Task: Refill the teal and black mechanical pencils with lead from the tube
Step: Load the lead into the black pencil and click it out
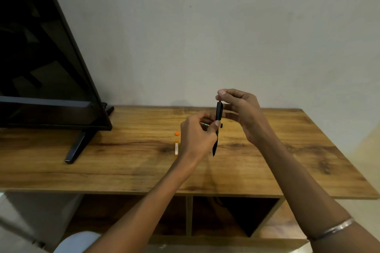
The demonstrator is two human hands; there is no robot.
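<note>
Black pencil [219, 114] held near upright above wooden table [267, 150], tip down. Left hand [198, 136] grips barrel mid-length, thumb across front. Right hand [239, 109] above that grip, thumb + forefinger pinching top end of pencil. Sliver of teal, prob. teal pencil [205, 124], shows behind left fingers; can't tell if held. Lead tube [176, 149] lies on table just left of left hand, orange cap [176, 133] apart from it. TV [41, 57] far left.
</note>
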